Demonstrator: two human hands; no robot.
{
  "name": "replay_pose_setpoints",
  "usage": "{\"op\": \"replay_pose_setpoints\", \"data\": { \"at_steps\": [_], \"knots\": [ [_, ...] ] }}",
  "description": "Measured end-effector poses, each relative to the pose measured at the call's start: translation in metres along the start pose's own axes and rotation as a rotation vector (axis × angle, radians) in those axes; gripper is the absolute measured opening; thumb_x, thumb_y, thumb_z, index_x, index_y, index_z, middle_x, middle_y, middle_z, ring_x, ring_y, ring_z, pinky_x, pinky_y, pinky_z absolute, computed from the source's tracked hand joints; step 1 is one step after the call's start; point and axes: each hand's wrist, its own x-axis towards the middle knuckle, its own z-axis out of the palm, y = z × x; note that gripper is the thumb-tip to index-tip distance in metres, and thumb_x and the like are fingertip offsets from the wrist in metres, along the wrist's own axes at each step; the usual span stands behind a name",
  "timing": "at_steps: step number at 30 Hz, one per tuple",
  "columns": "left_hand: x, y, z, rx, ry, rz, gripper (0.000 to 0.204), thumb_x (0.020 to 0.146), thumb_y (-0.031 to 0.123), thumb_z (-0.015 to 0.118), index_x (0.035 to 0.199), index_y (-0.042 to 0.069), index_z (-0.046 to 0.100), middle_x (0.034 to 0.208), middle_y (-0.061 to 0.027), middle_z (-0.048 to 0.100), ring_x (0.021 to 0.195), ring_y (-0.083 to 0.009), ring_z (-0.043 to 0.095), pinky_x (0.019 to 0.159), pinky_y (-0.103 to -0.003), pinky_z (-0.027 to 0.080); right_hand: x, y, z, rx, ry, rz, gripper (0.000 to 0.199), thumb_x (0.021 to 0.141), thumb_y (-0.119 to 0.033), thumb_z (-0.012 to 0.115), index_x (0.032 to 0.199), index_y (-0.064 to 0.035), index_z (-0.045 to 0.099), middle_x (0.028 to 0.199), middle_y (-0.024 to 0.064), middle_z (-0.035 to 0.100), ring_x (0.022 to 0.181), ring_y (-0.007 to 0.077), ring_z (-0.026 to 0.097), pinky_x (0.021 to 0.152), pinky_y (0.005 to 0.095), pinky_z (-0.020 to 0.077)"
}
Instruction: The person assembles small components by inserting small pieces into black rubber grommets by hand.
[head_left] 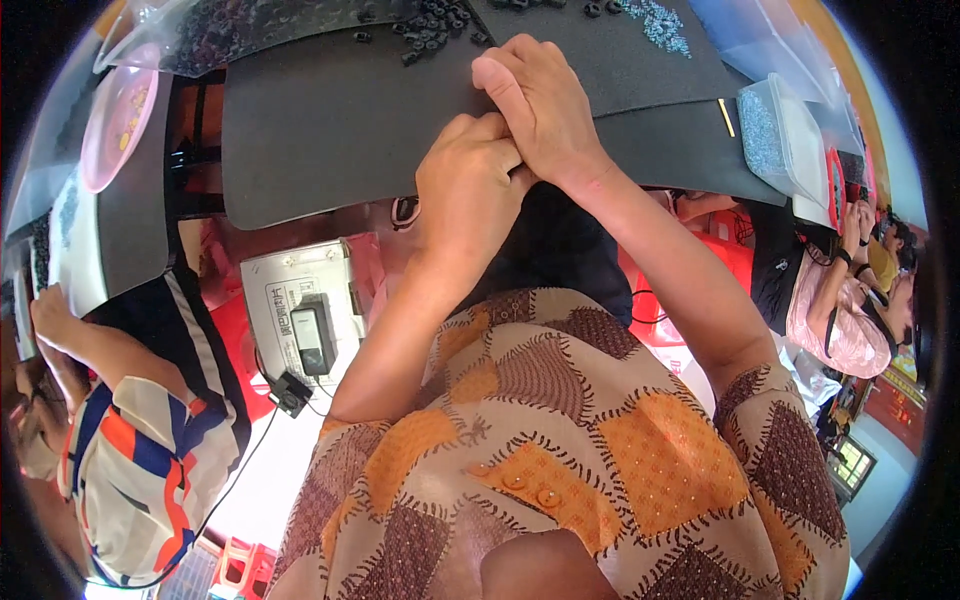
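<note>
Far left: a co-worker's hand (52,318) rests on a pale sheet at the table edge, arm in a striped orange, blue and white sleeve (140,470). Above it, one pink round dish (118,112) with a few yellow bits inside, partly under a clear plastic bag (215,35) of dark small parts. Below the table edge sits one grey box-like device (300,315) with a black block on top and a black cable (262,415) running off it.

Centre: one black foam mat (330,130) covers the table, matte, flat, near edge curving with the lens. Left hand (468,195) is clenched into a fist at the mat's near edge, knuckles up; whatever it pinches is hidden, cannot tell what. Right hand (540,105) lies over and against the left one, fingers curled down onto it, thumb stretched out flat on the mat; any held piece is hidden too. Just above the hands is a loose scatter of small black rings (432,32), roughly a dozen or more, too small to count exactly.

Right: a patch of tiny bluish-grey parts (660,25), uncountable; one thin yellow stick (726,117) at the mat's right end; one clear plastic tray (772,135) of grey-blue small pieces. Far right, two other people (850,300) sit close together.
</note>
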Motion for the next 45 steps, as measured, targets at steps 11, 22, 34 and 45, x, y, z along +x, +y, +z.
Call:
{"op": "replay_pose_setpoints", "data": {
  "at_steps": [11, 22, 34, 45],
  "knots": [
    [0.004, -0.002, 0.001, -0.006, -0.018, -0.009, 0.011, 0.067, 0.010, 0.078, 0.077, 0.005, 0.074, 0.086, -0.0065, 0.068, 0.080, -0.0284, 0.062, 0.069, -0.041, 0.051, 0.000, 0.008, 0.002, -0.018, -0.018, -0.074, 0.034, 0.100, -0.034, 0.046, 0.090, -0.0090, 0.066, 0.089, 0.0102, 0.057, 0.085, 0.0346, 0.055, 0.076, 0.0457, 0.0448],
    [0.004, 0.001, 0.000, -0.009, 0.046, 0.075, 0.015, 0.064, 0.011, 0.079, 0.074, 0.005, 0.070, 0.080, -0.0047, 0.064, 0.078, -0.0263, 0.060, 0.068, -0.040, 0.051, 0.003, 0.001, -0.006, 0.007, -0.033, -0.031, 0.034, 0.100, -0.033, 0.044, 0.094, -0.0098, 0.067, 0.089, 0.0100, 0.058, 0.088, 0.0340, 0.054, 0.079, 0.0435, 0.0446],
    [0.005, 0.003, -0.002, 0.049, -0.062, 0.174, 0.019, 0.072, 0.011, 0.077, 0.087, 0.001, 0.069, 0.093, -0.0109, 0.062, 0.087, -0.0325, 0.060, 0.075, -0.042, 0.050, 0.004, 0.008, -0.008, 0.594, 0.263, 0.117, 0.022, 0.100, -0.023, 0.054, 0.102, -0.0054, 0.068, 0.094, 0.0074, 0.061, 0.087, 0.0203, 0.060, 0.078, 0.0301, 0.0465],
    [0.022, -0.003, -0.020, -1.201, -0.349, -0.556, 0.022, 0.094, 0.022, 0.070, 0.107, 0.005, 0.068, 0.104, -0.0017, 0.065, 0.092, -0.0113, 0.058, 0.083, -0.026, 0.048, -0.048, 0.001, -0.074, 0.688, 0.051, 0.140, 0.028, 0.080, -0.006, 0.078, 0.106, -0.0043, 0.066, 0.090, 0.0040, 0.064, 0.075, 0.0117, 0.063, 0.069, 0.0258, 0.0504]
  ]
}}
